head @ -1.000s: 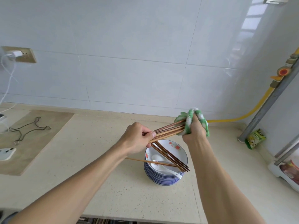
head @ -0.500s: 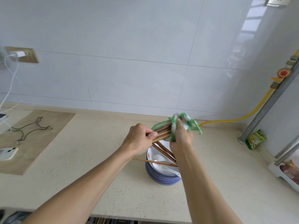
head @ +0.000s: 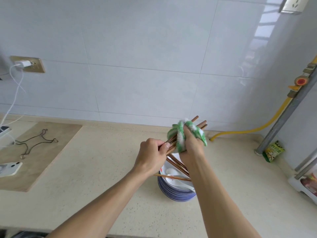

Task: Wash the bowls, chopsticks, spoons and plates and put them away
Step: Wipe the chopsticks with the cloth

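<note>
Fingers of left hand [head: 152, 154] grip chopsticks [head: 199, 125]; right hand [head: 190, 145] squeezes green cloth [head: 180, 134] around them

bright, even daylight. window reflection glares on glossy wall tiles [head: 260, 31] upper right. shadows soft, faint under forearms on counter [head: 85, 169]. wide-angle bend at edges; pipe [head: 288, 109] leans. focus mostly sharp, slight softness overall.

We see a stack of plates [head: 175, 193] on the countertop [head: 96, 169], with a spoon [head: 173, 174] and loose chopsticks [head: 176, 164] lying in the top one. Above the stack, our left hand [head: 152, 158] holds a bundle of chopsticks [head: 199, 124], and our right hand [head: 190, 146], just right of it, wraps a cloth [head: 180, 136] around them. Far left lie a phone [head: 9, 168] and a wire trivet [head: 34, 143]; far right, a packet [head: 272, 151] stands by a pipe [head: 284, 115].
</note>
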Tool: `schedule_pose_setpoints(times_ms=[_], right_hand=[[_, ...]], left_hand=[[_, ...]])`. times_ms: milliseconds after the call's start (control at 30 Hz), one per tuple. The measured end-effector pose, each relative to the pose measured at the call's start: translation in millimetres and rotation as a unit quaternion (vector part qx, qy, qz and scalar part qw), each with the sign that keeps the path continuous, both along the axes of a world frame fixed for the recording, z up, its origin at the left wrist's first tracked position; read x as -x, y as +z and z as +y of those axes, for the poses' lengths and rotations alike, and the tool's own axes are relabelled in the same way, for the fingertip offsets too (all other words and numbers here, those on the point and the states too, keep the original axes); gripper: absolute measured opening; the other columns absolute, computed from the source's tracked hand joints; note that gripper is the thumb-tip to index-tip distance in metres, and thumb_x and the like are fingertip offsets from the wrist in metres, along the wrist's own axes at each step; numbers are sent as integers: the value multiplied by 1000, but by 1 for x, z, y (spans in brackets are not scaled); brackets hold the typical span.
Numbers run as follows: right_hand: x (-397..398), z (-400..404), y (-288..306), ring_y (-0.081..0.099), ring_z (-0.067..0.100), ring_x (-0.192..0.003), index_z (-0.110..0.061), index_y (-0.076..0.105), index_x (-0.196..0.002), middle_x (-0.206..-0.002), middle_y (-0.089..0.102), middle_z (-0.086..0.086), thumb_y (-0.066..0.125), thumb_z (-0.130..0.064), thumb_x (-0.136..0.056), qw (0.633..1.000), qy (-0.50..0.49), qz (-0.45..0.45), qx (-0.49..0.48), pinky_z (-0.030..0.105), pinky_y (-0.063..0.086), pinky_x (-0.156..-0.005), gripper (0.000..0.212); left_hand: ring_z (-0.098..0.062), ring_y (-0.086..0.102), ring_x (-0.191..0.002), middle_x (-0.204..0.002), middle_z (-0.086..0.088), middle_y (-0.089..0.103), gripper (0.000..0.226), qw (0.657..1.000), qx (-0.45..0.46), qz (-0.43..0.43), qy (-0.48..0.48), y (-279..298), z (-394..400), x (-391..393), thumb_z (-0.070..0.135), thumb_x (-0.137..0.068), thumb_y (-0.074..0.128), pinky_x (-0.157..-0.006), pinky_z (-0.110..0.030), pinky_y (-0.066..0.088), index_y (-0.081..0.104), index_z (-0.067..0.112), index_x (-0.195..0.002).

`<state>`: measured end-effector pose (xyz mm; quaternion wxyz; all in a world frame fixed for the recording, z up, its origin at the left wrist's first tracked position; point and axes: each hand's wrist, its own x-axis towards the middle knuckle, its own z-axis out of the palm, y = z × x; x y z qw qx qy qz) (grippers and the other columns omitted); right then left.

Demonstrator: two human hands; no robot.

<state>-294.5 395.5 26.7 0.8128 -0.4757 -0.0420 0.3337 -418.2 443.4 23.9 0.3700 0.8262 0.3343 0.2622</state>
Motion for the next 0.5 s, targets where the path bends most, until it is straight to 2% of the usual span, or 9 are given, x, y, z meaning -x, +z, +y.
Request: schedule_pose_setpoints(times_ms=[67, 133, 200, 267, 333, 367, 400, 433, 500], right_hand=[[1, 5, 1, 69, 22, -59, -2, 63, -104, -77, 71, 13, 65, -12, -94, 1000, -19, 4, 7, 33, 56, -52, 14], [14, 6, -3, 70, 27, -65, -2, 64, -104, -80, 73, 15, 68, -18, -93, 998, 38, -11, 42, 38, 57, -60, 20], [18, 3, -8, 71, 32, -73, 1, 66, -100, -88, 73, 20, 69, -17, -92, 993, 101, -20, 61, 45, 57, -69, 20], [12, -7, -6, 70, 30, -72, 3, 67, -94, -87, 72, 20, 65, -10, -94, 987, 138, -52, 68, 45, 58, -72, 14], [-6, -16, -2, 70, 26, -68, 3, 62, -92, -80, 71, 16, 61, -4, -95, 964, 181, -155, 120, 42, 59, -68, 8], [-16, -21, 0, 70, 25, -71, 1, 60, -94, -82, 71, 14, 61, -3, -94, 937, 210, -228, 163, 42, 59, -71, 4], [-24, -25, 1, 70, 25, -78, -3, 60, -96, -88, 71, 12, 64, -4, -93, 894, 245, -307, 215, 42, 58, -78, 5], [-30, -28, 2, 69, 24, -86, -8, 60, -96, -93, 70, 10, 66, -5, -91, 838, 286, -382, 264, 41, 57, -83, 8], [-33, -29, 3, 65, 21, -91, -13, 63, -94, -93, 67, 3, 69, -7, -88, 695, 375, -507, 344, 31, 52, -81, 11]], left_hand=[[-17, 53, -50, -62, -11, 68, 40, 1000, -13, -9, 9, -2, 1, -1, 23, -100, 56, -48, -26, 37, 64, 6, -65], [-19, 49, -47, -61, -15, 66, 43, 999, -5, -37, 25, -6, 3, -2, 22, -100, 56, -47, -28, 36, 62, 3, -62], [-23, 54, -48, -59, -13, 65, 43, 998, 4, -53, 23, -12, 6, 1, 23, -101, 55, -47, -34, 39, 62, 5, -62], [-12, 50, -42, -53, -3, 59, 45, 1000, -8, -17, -17, -14, 8, 8, 28, -102, 53, -45, -28, 36, 59, 13, -60], [-4, 41, -39, -50, 6, 49, 49, 994, -63, 65, -54, -16, 12, 17, 38, -103, 48, -47, -19, 35, 53, 18, -58], [-5, 44, -44, -53, 6, 49, 50, 988, -111, 98, -49, -14, 17, 20, 42, -103, 44, -51, -21, 39, 53, 18, -60], [-8, 51, -53, -60, 5, 54, 48, 979, -168, 110, -25, -12, 23, 23, 43, -104, 41, -56, -24, 42, 55, 17, -65], [-13, 57, -66, -71, 3, 59, 44, 969, -225, 102, 8, -7, 30, 25, 42, -104, 40, -61, -27, 44, 60, 16, -73], [-21, 60, -88, -92, -4, 64, 37, 937, -343, 51, 44, 5, 41, 22, 38, -101, 38, -67, -33, 49, 64, 14, -91]])
